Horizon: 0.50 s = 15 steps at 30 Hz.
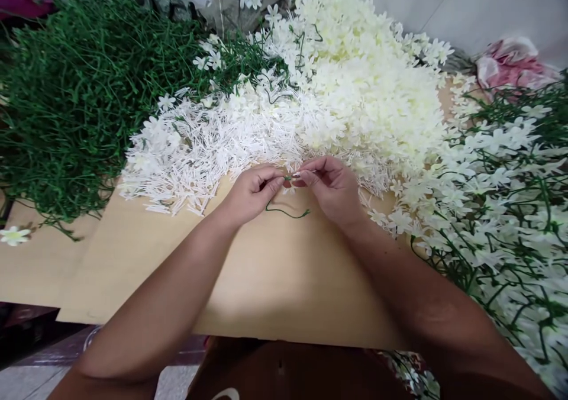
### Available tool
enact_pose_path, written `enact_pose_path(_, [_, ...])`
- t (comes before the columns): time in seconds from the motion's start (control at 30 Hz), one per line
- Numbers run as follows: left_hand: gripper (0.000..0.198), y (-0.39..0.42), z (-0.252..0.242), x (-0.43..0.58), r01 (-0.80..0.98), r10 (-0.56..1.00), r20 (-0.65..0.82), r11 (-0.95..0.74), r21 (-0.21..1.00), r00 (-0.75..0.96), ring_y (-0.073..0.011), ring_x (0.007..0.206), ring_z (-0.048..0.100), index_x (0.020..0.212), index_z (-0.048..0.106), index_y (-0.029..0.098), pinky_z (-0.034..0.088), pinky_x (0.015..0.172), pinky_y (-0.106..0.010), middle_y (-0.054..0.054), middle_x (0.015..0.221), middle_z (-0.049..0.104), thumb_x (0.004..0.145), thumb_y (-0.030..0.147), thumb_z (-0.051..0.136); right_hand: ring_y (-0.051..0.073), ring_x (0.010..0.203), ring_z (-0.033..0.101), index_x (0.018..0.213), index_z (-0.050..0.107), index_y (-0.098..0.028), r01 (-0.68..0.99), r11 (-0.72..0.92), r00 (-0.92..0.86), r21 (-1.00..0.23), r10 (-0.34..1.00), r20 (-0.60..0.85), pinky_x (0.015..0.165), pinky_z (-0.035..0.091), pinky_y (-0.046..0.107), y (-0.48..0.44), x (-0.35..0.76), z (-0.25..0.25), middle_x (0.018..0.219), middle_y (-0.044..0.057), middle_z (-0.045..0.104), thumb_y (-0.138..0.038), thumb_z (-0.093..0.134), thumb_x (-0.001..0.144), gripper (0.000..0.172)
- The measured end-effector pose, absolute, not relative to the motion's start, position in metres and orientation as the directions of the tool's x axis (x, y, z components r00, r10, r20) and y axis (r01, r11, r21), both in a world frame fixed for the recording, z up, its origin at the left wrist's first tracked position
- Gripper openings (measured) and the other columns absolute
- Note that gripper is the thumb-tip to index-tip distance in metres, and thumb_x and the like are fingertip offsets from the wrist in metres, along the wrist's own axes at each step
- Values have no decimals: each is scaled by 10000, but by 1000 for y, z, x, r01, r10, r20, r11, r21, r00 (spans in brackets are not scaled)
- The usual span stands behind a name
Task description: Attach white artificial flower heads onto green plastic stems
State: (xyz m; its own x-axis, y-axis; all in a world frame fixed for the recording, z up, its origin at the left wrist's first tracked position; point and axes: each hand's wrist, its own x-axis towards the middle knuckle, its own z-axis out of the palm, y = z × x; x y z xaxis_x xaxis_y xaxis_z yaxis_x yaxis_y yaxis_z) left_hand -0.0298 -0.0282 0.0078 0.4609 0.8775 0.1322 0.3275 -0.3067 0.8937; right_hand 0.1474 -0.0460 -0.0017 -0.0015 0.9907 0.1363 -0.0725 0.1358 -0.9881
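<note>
**Item in hand:** one thin green plastic stem (286, 212), curved, looping just above the middle of the flat tan board (266, 281), between both hands.

**Left hand** (252, 190): fingers curled shut, thumb and forefinger pinching the stem's upper end.

**Right hand** (331, 187): fingertips closed against the left's, pinching the same end. A small pale piece seems to sit there, too small to be sure.

**Far edge, middle:** heap of white plastic flower centres with spiky stalks (208, 145), just beyond the knuckles.

**Far edge, right of middle:** large mound of loose cream fabric blossoms (368, 86).

**Far left corner:** dense heap of bare green stems (75, 92).

**Right edge:** pile of green stems bearing white blossoms (501, 181).

**Left edge:** a single white blossom (13, 234), lying apart.

**Far right corner:** crumpled pink bag (510, 63).

**Progress, as judged:** the pile of dressed stems is sizeable, yet the heaps of bare stems and loose parts look larger. A good share is done, and more is left.
</note>
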Motion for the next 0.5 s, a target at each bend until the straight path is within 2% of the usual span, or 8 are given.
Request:
enact_pose_path(0.1, [388, -27, 11, -36, 364, 873, 111, -309, 879, 474, -153, 693, 567, 731, 663, 175, 454, 695, -293, -40, 701, 613, 909, 443, 446, 119, 696, 676, 777, 575, -207, -81, 126, 44, -989, 991, 123, 693, 606, 297, -41, 153, -2, 710, -26, 644, -464, 740, 730, 310])
enact_pose_path(0.17, [395, -25, 11, -39, 437, 905, 159, -337, 834, 394, -150, 678, 539, 703, 649, 170, 444, 683, -292, -40, 684, 585, 906, 443, 446, 118, 687, 672, 777, 568, -208, -68, 130, 71, -989, 990, 125, 679, 594, 291, -38, 157, -4, 690, -31, 642, -440, 737, 735, 291])
enact_pose_path(0.27, [269, -24, 7, -37, 571, 944, 280, -329, 752, 175, -140, 699, 522, 807, 684, 165, 437, 676, -275, -38, 766, 589, 857, 385, 538, 110, 655, 645, 769, 568, -203, -3, 163, 83, -987, 983, 162, 670, 571, 288, -36, 159, -7, 688, -28, 636, -378, 720, 747, 232])
enact_pose_path(0.33, [235, -25, 4, -32, 601, 937, 330, -331, 727, 117, -135, 728, 533, 920, 702, 172, 443, 682, -267, -41, 848, 598, 850, 341, 554, 108, 640, 626, 769, 578, -197, 63, 183, 43, -981, 982, 186, 653, 553, 286, -37, 159, -8, 694, -21, 632, -327, 699, 753, 178])
enact_pose_path(0.4, [238, -27, 1, -26, 623, 921, 342, -379, 685, 184, -150, 792, 555, 970, 707, 181, 453, 723, -280, -51, 899, 602, 861, 316, 546, 110, 626, 611, 765, 588, -189, 125, 200, -44, -972, 980, 196, 621, 531, 281, -39, 158, -7, 690, -13, 628, -294, 670, 764, 134])
enact_pose_path(0.5, [227, -30, -1, -20, 676, 877, 303, -480, 559, 372, -202, 893, 560, 968, 716, 179, 451, 795, -339, -75, 934, 609, 840, 289, 564, 114, 613, 600, 767, 588, -180, 179, 225, -148, -958, 968, 200, 587, 506, 275, -41, 157, -6, 688, -8, 624, -274, 636, 780, 106])
